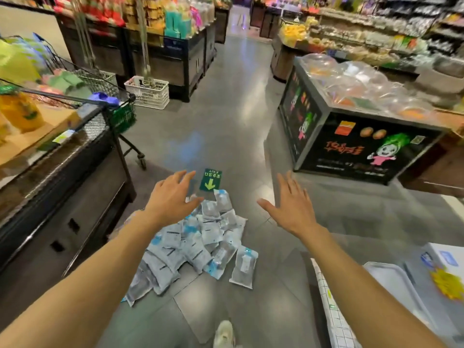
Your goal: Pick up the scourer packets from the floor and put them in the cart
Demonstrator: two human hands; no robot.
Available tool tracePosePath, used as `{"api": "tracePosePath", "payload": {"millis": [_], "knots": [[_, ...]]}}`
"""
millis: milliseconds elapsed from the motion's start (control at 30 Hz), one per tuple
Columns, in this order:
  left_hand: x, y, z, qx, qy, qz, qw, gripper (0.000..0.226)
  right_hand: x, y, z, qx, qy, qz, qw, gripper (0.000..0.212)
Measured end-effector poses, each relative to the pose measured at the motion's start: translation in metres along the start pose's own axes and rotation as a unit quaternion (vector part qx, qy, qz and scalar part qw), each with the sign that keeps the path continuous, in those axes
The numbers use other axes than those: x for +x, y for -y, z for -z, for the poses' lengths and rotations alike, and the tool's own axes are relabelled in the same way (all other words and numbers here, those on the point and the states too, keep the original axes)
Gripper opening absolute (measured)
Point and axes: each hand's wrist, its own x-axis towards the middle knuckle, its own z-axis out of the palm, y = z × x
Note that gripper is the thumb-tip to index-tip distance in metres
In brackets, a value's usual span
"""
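A heap of several grey and blue scourer packets (200,243) lies on the grey shop floor in front of me. One packet (244,268) sits slightly apart at the heap's right edge. My left hand (172,197) hovers above the far left of the heap, fingers spread, holding nothing. My right hand (292,204) is stretched out to the right of the heap, palm down, fingers straight, also empty. The wire shopping cart (120,111) stands to the left, behind a dark counter, with green and pink goods in its basket.
A dark counter (62,197) runs along the left. A black display stand (351,136) topped with clear domes is at the right. A white crate (148,90) sits on the floor further up the aisle. White boxes (426,277) fill the lower right. My shoe (224,334) shows at the bottom.
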Motion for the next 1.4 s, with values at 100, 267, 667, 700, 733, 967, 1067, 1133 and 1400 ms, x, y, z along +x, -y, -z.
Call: {"api": "tracePosePath", "payload": {"millis": [100, 267, 667, 700, 733, 967, 1067, 1133, 1400], "knots": [[0.061, -0.005, -0.032, -0.004, 0.019, 0.003, 1.000, 0.081, 0.060, -0.020, -0.025, 0.008, 0.026, -0.006, 1.000, 0.100], [0.167, -0.005, -0.093, -0.022, 0.048, 0.027, 0.998, 0.080, 0.166, -0.059, -0.087, 0.051, 0.067, -0.019, 0.996, 0.098], [0.363, 0.041, -0.391, -0.041, 0.132, 0.000, 0.990, 0.076, 0.327, -0.154, -0.383, 0.192, 0.133, -0.128, 0.964, 0.097], [0.364, 0.046, -0.430, -0.054, 0.140, 0.004, 0.989, 0.075, 0.326, -0.164, -0.418, 0.195, 0.139, -0.139, 0.961, 0.098], [0.360, 0.051, -0.466, -0.070, 0.151, 0.012, 0.986, 0.075, 0.323, -0.174, -0.451, 0.198, 0.147, -0.150, 0.957, 0.099], [0.288, 0.106, -0.684, -0.149, 0.244, 0.121, 0.950, 0.076, 0.268, -0.236, -0.659, 0.155, 0.241, -0.258, 0.923, 0.099], [0.268, 0.123, -0.746, -0.172, 0.251, 0.159, 0.939, 0.081, 0.249, -0.256, -0.724, 0.170, 0.250, -0.302, 0.904, 0.094], [0.256, 0.129, -0.783, -0.179, 0.262, 0.167, 0.933, 0.073, 0.239, -0.265, -0.763, 0.204, 0.248, -0.342, 0.883, 0.093], [0.231, 0.115, -0.886, -0.247, 0.313, 0.199, 0.895, 0.058, 0.225, -0.285, -0.890, 0.313, 0.161, -0.512, 0.783, 0.122]]}}
